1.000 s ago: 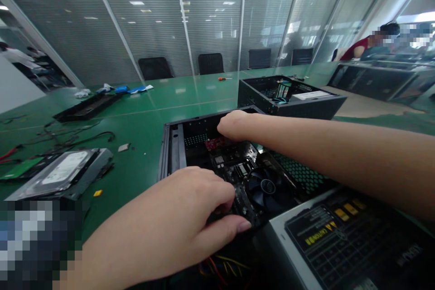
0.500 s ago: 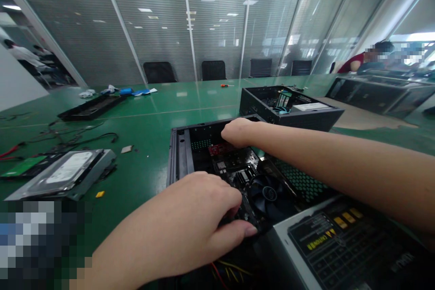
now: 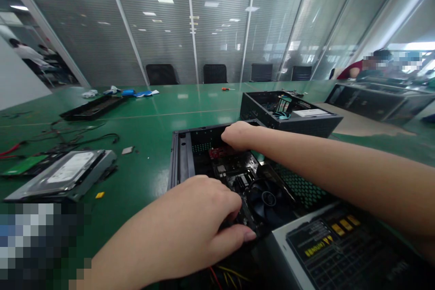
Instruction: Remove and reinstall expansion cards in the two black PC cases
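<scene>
Black circuit board, the motherboard (image 3: 244, 176) inside the open computer case (image 3: 180, 154), is pinched at its near edge by the left hand (image 3: 197, 222) and far edge by the right hand (image 3: 238, 135), likely stiff, fragile, best held by edges

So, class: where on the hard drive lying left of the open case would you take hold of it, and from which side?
Probably by the two long edges of the hard drive, coming from above. It lies flat, label up, in a metal bracket on the green table, so its underside is out of reach, and its top face is broad and smooth.
</scene>
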Demonstrator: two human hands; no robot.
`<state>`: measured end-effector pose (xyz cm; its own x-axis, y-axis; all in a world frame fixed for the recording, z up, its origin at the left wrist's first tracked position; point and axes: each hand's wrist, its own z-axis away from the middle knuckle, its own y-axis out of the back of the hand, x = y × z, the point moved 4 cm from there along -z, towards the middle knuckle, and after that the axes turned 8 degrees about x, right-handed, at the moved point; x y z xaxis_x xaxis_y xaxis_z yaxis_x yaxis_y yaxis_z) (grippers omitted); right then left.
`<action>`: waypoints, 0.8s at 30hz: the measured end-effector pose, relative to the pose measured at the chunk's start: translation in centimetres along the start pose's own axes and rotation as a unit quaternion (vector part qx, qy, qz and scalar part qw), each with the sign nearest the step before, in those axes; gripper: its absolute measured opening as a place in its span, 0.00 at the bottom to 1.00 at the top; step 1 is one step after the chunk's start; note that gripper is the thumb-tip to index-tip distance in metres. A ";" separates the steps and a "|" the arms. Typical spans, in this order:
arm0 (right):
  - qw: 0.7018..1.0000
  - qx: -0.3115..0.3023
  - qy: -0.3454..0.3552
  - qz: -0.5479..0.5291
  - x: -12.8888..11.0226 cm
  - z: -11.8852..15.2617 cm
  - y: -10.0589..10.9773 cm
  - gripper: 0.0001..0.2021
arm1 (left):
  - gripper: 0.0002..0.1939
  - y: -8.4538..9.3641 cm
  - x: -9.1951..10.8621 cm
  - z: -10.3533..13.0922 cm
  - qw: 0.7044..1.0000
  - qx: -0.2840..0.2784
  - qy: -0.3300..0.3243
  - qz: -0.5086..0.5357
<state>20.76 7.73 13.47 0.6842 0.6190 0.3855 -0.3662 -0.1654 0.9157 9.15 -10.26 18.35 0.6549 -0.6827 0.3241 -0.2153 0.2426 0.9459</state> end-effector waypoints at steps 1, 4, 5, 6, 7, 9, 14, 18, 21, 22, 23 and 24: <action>1.000 0.000 0.000 -0.001 0.0 0.0 0.1 0.15 | 0.15 0.0 0.0 0.0 1.000 -0.003 0.001 0.000; 1.000 -0.009 -0.005 0.003 0.0 0.2 0.2 0.16 | 0.15 -0.1 0.0 0.0 1.000 -0.006 0.004 0.004; 1.000 -0.010 -0.009 0.005 0.0 0.3 0.3 0.16 | 0.16 -0.1 0.0 0.1 1.000 -0.007 0.006 0.007; 1.000 -0.008 -0.014 0.006 0.1 0.4 0.3 0.16 | 0.16 -0.1 0.0 0.1 1.000 -0.008 0.007 0.009; 1.000 -0.004 -0.018 0.006 0.2 0.4 0.4 0.16 | 0.16 -0.1 0.0 0.1 1.000 -0.007 0.008 0.012; 1.000 0.003 -0.022 0.003 0.3 0.5 0.5 0.16 | 0.16 -0.1 0.0 0.1 1.000 -0.005 0.008 0.017; 1.000 -0.014 -0.013 0.003 -0.4 0.8 0.6 0.19 | 0.16 -0.2 -0.2 -0.1 1.000 -0.007 0.010 0.025; 1.000 -0.004 -0.011 -0.002 -1.5 0.9 1.0 0.18 | 0.17 -0.4 -0.4 -0.2 1.000 0.001 0.009 0.020; 0.999 0.033 -0.021 -0.015 -1.8 1.0 1.7 0.16 | 0.18 -0.4 -0.4 -0.2 1.000 0.006 0.009 0.014; 0.998 0.045 -0.025 -0.019 -1.8 1.2 2.0 0.16 | 0.18 -0.4 -0.3 -0.1 1.000 0.005 0.009 0.012; 0.998 0.055 -0.027 -0.022 -1.6 1.3 2.2 0.15 | 0.18 -0.4 -0.3 -0.1 1.000 0.003 0.010 0.011; 0.998 0.060 -0.022 -0.025 -1.4 1.5 2.3 0.15 | 0.17 -0.4 -0.2 -0.1 1.000 0.001 0.012 0.010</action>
<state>19.87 5.32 15.18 0.7283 0.5942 0.3413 -0.2545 -0.2280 0.9398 9.11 -10.14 17.92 0.6673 -0.6616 0.3421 -0.2299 0.2540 0.9395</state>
